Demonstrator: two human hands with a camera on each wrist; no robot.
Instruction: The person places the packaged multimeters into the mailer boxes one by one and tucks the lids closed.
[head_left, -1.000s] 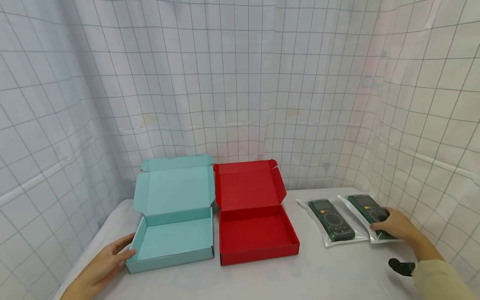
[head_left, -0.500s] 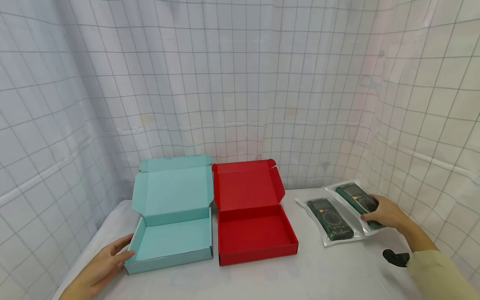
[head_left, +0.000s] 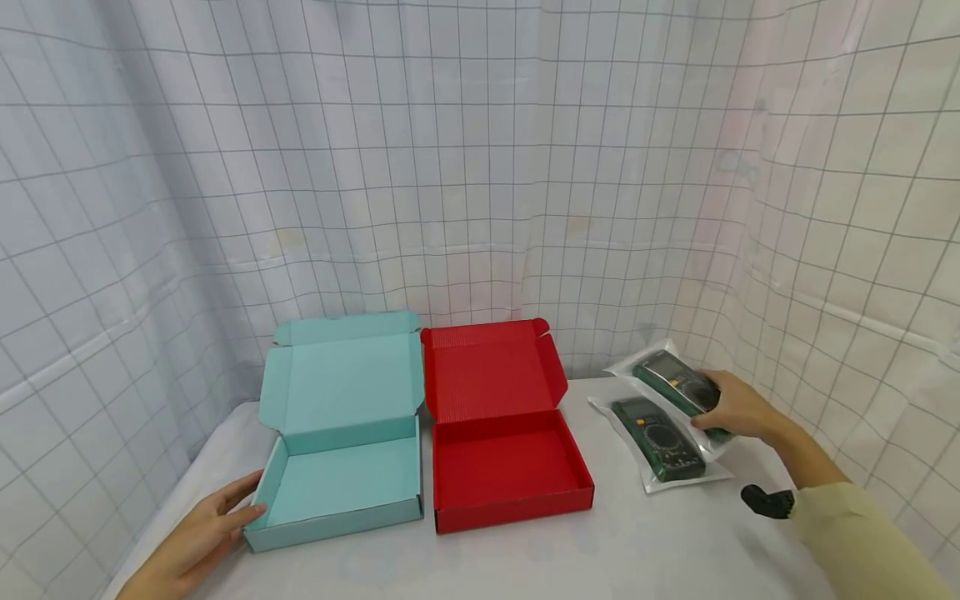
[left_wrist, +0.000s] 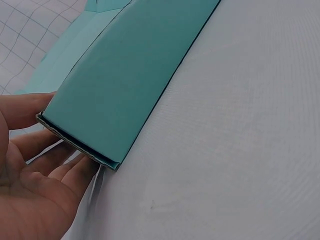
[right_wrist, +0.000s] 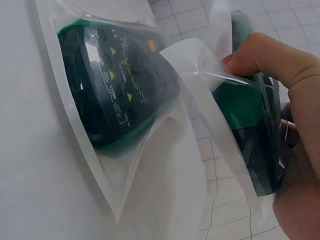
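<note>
My right hand [head_left: 738, 410] grips a green multimeter sealed in a clear bag [head_left: 672, 382] and holds it lifted above the table at the right. In the right wrist view the thumb [right_wrist: 260, 52] pinches the held bag [right_wrist: 250, 120]. A second bagged multimeter [head_left: 658, 439] [right_wrist: 117, 85] lies flat on the table just below it. An open teal box [head_left: 341, 483] sits at the left, an open red box [head_left: 506, 471] beside it. My left hand [head_left: 206, 529] [left_wrist: 35, 175] rests with straight fingers against the teal box's front left corner [left_wrist: 75, 142].
Both boxes have their lids standing up at the back. The white table [head_left: 637, 550] is enclosed by a grid-patterned curtain [head_left: 480, 167] on three sides. A black wrist strap [head_left: 765, 502] shows near my right sleeve.
My right hand has lifted the far right bagged multimeter off the table and carried it up and left, over the other one. The left hand has stayed at the teal box.
</note>
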